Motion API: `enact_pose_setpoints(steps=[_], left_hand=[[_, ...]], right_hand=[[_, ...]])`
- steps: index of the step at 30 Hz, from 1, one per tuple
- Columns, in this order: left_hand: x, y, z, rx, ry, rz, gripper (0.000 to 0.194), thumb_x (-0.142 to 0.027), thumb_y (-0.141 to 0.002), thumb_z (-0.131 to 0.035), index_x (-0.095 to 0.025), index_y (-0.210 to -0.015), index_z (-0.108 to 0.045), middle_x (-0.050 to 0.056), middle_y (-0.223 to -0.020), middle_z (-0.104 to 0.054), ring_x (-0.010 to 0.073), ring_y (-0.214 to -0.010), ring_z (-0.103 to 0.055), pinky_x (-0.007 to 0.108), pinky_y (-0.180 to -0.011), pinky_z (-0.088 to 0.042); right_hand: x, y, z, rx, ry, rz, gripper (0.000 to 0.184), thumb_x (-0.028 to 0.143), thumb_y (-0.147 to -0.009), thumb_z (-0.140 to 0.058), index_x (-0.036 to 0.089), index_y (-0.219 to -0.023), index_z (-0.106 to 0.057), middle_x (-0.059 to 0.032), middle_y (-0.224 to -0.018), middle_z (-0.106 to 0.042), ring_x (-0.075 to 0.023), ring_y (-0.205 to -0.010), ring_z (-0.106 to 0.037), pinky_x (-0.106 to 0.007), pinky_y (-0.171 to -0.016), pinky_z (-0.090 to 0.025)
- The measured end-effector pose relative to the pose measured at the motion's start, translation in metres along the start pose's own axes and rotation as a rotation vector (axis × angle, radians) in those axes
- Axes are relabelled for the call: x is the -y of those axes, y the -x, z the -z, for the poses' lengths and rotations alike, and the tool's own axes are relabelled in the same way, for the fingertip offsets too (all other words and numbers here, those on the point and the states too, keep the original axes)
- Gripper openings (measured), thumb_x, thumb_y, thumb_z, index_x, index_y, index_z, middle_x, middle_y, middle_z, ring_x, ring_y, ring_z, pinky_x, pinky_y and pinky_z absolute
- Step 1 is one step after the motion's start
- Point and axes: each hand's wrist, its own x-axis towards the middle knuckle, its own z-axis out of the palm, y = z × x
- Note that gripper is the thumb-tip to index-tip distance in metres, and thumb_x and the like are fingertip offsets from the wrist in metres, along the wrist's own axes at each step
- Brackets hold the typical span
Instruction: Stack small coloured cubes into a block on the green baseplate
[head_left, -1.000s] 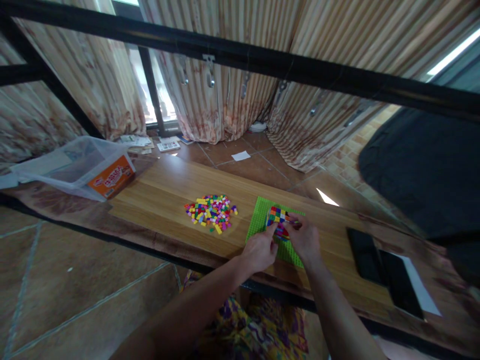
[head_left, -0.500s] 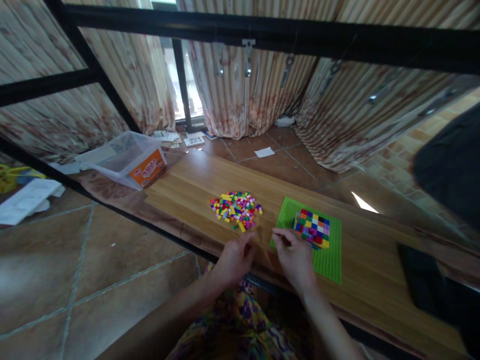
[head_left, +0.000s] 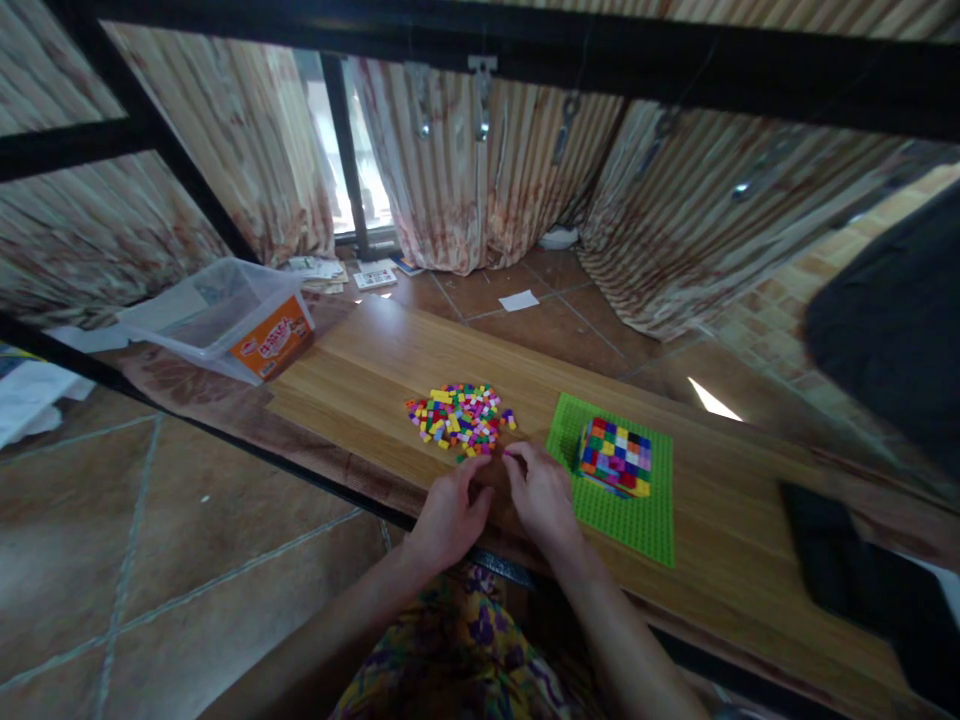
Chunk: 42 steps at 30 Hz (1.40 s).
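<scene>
My right hand is closed, pinching a small magenta toy brick at its fingertips, just left of the green baseplate. On that plate stands a block built of many-coloured bricks. My left hand hovers by the near edge of a pile of loose bricks, its thumb and index finger apart with nothing visible between them. The two hands face each other, a narrow gap between their fingertips.
A wooden board carries the bricks and the baseplate. At its left end stands a clear plastic bin with an orange label. A dark flat object lies at the right. Black metal bars cross in front of striped curtains.
My right hand has moved left, away from the baseplate and towards my left hand. A magenta brick now shows at its fingertips. The view has shifted slightly.
</scene>
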Motion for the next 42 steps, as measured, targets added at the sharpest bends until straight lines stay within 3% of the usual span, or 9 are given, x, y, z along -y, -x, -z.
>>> enact_pose_setpoints(steps=[7,10,13,18,23,30,42], left_hand=[[-0.021,-0.011,-0.031,0.192,0.089,-0.115,0.043,-0.019,-0.084,-0.051,-0.016,-0.127,-0.055,0.001,-0.082,-0.068,0.0128,-0.066,-0.059,0.024,-0.066,-0.046],[-0.032,-0.016,-0.049,0.257,0.091,-0.151,0.047,-0.020,-0.084,-0.052,-0.017,-0.131,-0.053,0.002,-0.087,-0.069,0.0112,-0.062,-0.057,0.024,-0.064,-0.046],[-0.045,-0.023,-0.064,0.296,0.101,-0.186,0.048,-0.020,-0.084,-0.051,-0.016,-0.131,-0.053,0.002,-0.090,-0.070,0.0105,-0.059,-0.056,0.024,-0.065,-0.047],[-0.061,-0.038,-0.082,0.315,0.094,-0.198,0.050,-0.019,-0.082,-0.052,-0.015,-0.132,-0.051,0.004,-0.091,-0.070,0.0140,-0.068,-0.061,0.027,-0.070,-0.051],[-0.064,-0.048,-0.092,0.392,0.115,-0.239,0.053,-0.013,-0.079,-0.051,-0.014,-0.132,-0.049,0.005,-0.089,-0.071,0.0172,-0.076,-0.065,0.029,-0.072,-0.053],[-0.068,-0.049,-0.094,0.387,0.005,-0.249,0.052,-0.013,-0.081,-0.048,-0.013,-0.133,-0.048,0.006,-0.086,-0.072,0.0188,-0.076,-0.066,0.030,-0.073,-0.053],[-0.067,-0.044,-0.102,0.319,-0.200,-0.283,0.053,-0.018,-0.085,-0.045,-0.014,-0.138,-0.042,0.009,-0.097,-0.071,0.0233,-0.087,-0.068,0.037,-0.083,-0.054]], right_hand=[[-0.032,0.035,0.059,-0.152,-0.159,-0.173,0.019,0.036,-0.086,-0.057,0.022,-0.088,-0.070,-0.0031,-0.087,-0.073,-0.0182,-0.078,-0.068,-0.030,-0.075,-0.050],[-0.051,0.040,0.080,-0.235,-0.080,-0.219,0.023,0.040,-0.085,-0.059,0.021,-0.091,-0.071,-0.0042,-0.089,-0.073,-0.0185,-0.076,-0.068,-0.030,-0.072,-0.050],[-0.063,0.035,0.093,-0.291,0.059,-0.162,0.025,0.038,-0.086,-0.057,0.019,-0.089,-0.072,-0.0057,-0.088,-0.072,-0.0178,-0.072,-0.066,-0.029,-0.069,-0.049],[-0.068,0.019,0.094,-0.251,0.240,-0.073,0.025,0.027,-0.088,-0.048,0.017,-0.084,-0.071,-0.0079,-0.085,-0.069,-0.0188,-0.074,-0.064,-0.029,-0.068,-0.047],[-0.068,0.011,0.091,-0.203,0.346,-0.087,0.022,0.021,-0.083,-0.048,0.018,-0.080,-0.069,-0.0080,-0.083,-0.067,-0.0196,-0.073,-0.063,-0.029,-0.065,-0.045],[-0.071,0.014,0.094,-0.248,0.208,-0.153,0.018,0.027,-0.082,-0.053,0.019,-0.080,-0.069,-0.0049,-0.082,-0.067,-0.0164,-0.066,-0.061,-0.029,-0.064,-0.045],[-0.075,0.014,0.095,-0.339,0.061,-0.329,0.030,0.045,-0.078,-0.059,0.019,-0.082,-0.073,-0.0052,-0.082,-0.069,-0.0154,-0.061,-0.057,-0.029,-0.062,-0.045]])
